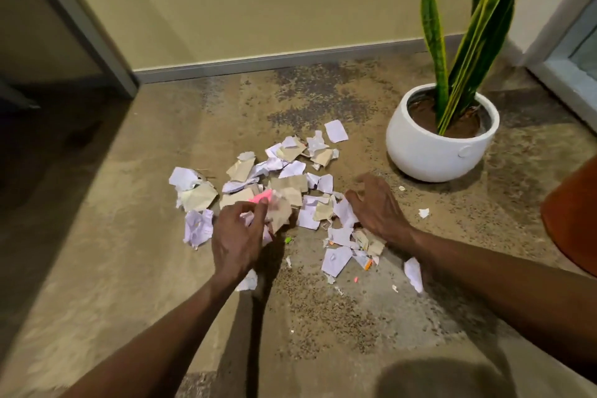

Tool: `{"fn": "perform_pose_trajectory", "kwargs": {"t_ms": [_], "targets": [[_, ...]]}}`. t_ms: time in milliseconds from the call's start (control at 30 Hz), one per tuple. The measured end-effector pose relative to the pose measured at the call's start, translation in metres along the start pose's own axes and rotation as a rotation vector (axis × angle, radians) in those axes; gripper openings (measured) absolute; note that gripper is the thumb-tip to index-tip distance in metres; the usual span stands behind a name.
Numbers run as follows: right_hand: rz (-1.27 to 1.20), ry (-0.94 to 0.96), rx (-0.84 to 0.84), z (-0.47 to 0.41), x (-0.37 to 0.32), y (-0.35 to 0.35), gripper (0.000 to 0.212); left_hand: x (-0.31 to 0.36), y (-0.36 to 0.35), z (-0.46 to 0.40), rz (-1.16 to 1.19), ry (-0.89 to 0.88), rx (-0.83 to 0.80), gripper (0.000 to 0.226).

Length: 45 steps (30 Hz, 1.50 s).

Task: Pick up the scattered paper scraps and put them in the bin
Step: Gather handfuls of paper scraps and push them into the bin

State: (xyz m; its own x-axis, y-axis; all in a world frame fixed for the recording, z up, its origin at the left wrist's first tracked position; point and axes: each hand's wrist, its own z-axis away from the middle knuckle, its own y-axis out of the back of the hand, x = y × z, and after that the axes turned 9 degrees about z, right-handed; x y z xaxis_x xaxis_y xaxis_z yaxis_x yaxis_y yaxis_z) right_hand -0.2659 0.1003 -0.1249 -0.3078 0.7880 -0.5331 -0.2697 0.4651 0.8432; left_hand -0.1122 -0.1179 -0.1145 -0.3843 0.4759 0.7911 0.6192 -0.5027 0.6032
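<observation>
A heap of torn paper scraps, white, lilac and tan, lies scattered on the concrete floor in the middle of the head view. My left hand grips a bunch of scraps, tan and pink ones among them, a little above the heap. My right hand hovers over the right side of the heap with fingers spread and curved downward, holding nothing that I can see. More scraps lie between my two forearms. An orange object at the right edge is cut off; I cannot tell whether it is the bin.
A white pot with a tall green snake plant stands at the right, close to the heap. A yellow wall with a grey skirting runs behind. A door frame stands at the left, a glass door at the far right.
</observation>
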Motion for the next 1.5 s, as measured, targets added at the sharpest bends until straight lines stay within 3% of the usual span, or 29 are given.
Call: {"fn": "perform_pose_trajectory", "kwargs": {"t_ms": [133, 200, 300, 400, 467, 533, 633, 767, 900, 1033, 1100, 1233, 1333, 1400, 1500], "targets": [[0.023, 0.010, -0.005, -0.051, -0.002, 0.008, 0.032, -0.021, 0.016, -0.043, -0.010, -0.062, 0.144, 0.035], [0.068, -0.002, -0.064, -0.080, -0.006, 0.012, 0.047, -0.039, 0.026, -0.074, -0.121, -0.037, 0.152, 0.051], [0.062, -0.043, -0.130, -0.122, -0.014, 0.012, 0.076, -0.056, 0.043, -0.113, -0.244, 0.191, 0.003, 0.090], [0.051, -0.109, -0.185, -0.153, -0.019, 0.004, 0.095, -0.065, 0.047, -0.135, -0.264, 0.318, -0.253, 0.108], [0.057, -0.174, -0.234, -0.171, -0.023, -0.005, 0.110, -0.081, 0.040, -0.147, -0.207, 0.436, -0.333, 0.126], [0.080, -0.217, -0.257, -0.190, -0.030, -0.016, 0.125, -0.095, 0.030, -0.155, -0.217, 0.478, -0.373, 0.123], [0.094, -0.198, -0.285, -0.212, -0.052, -0.033, 0.118, -0.093, 0.024, -0.157, -0.266, 0.478, -0.400, 0.116], [0.261, 0.053, -0.441, -0.219, -0.079, -0.058, 0.112, -0.089, 0.020, -0.157, -0.294, 0.357, -0.400, 0.112], [0.430, 0.219, -0.538, -0.187, -0.090, -0.070, 0.097, -0.097, 0.020, -0.147, -0.350, 0.020, -0.394, 0.090], [0.514, 0.407, -0.541, -0.150, -0.078, -0.064, 0.087, -0.078, 0.017, -0.105, -0.167, -0.088, -0.329, 0.077], [0.522, 0.463, -0.557, -0.130, -0.074, -0.057, 0.086, -0.066, 0.016, -0.086, -0.124, -0.128, -0.412, 0.071], [0.533, 0.497, -0.608, -0.088, -0.075, -0.041, 0.092, -0.046, 0.020, -0.049, -0.201, -0.186, -0.550, 0.100], [0.630, 0.553, -0.666, -0.065, -0.071, -0.028, 0.110, -0.042, 0.021, -0.020, -0.415, -0.222, -0.624, 0.106], [0.701, 0.622, -0.587, -0.049, -0.065, -0.023, 0.105, -0.042, 0.018, -0.004, -0.500, -0.285, -0.613, 0.094], [0.597, 0.697, -0.428, -0.026, -0.050, -0.028, 0.064, -0.035, 0.013, 0.011, -0.484, -0.402, -0.516, 0.050]]}}
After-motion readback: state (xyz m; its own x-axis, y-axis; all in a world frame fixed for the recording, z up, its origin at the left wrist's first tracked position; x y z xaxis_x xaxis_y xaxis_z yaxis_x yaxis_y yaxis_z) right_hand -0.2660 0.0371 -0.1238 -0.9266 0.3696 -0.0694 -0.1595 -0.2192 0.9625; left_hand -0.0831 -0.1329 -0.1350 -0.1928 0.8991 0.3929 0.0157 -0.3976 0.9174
